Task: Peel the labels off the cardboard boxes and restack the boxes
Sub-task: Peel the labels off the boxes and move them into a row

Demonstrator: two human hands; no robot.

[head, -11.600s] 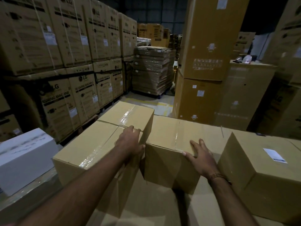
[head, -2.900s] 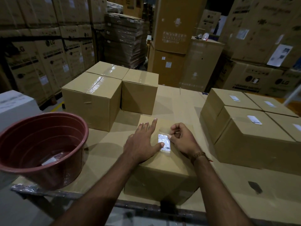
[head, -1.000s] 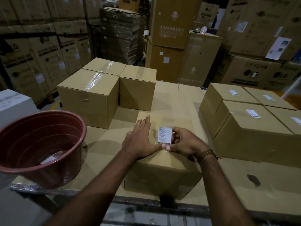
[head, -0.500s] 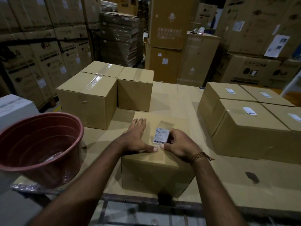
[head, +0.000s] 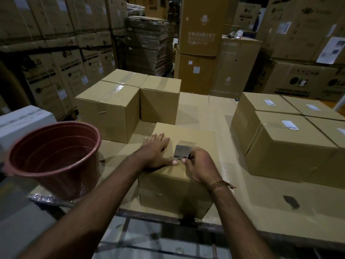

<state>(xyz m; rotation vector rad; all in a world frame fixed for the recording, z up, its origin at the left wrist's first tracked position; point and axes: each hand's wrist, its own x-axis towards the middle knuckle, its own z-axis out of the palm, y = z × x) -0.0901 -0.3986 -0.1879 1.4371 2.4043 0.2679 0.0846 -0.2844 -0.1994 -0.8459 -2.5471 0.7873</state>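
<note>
Left hand (head: 156, 152) lying flat, fingers straight, pressing down on top of plain brown cardboard box (head: 173, 191) at near edge of cardboard-covered work surface (head: 261, 208). Right hand (head: 198, 165) pinching small white barcode label (head: 182, 151) between thumb and fingers, label standing partly lifted off box top. Round reddish-brown plastic tub (head: 54, 157) sitting just left. Labelled boxes (head: 285, 146) grouped at right; bare boxes (head: 112, 107) behind.
</note>
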